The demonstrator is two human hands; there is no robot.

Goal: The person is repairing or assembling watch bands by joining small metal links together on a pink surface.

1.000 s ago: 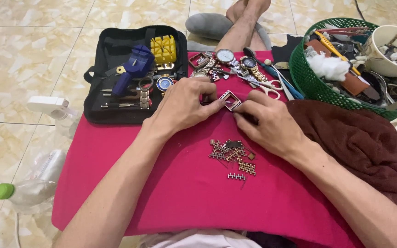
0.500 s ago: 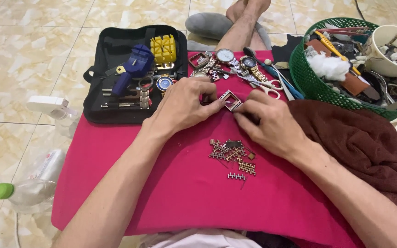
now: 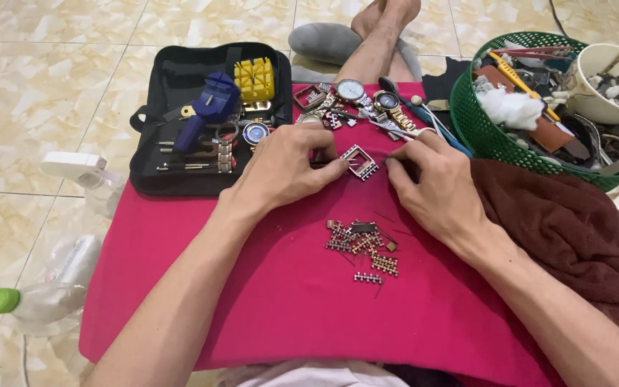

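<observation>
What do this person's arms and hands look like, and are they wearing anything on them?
Both forearms are bare up to the edge of the picture: no sleeves show. The left hand and right hand have no gloves, and no rings, watch or bracelet can be seen on the fingers or wrists. The nails look short.

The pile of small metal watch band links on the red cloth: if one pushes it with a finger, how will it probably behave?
The pile of links is loose short pieces, so it would likely scatter rather than slide as one. The pieces look flat, so they should not roll much. The thin pins beside them could roll, though the red cloth probably slows them.
</observation>
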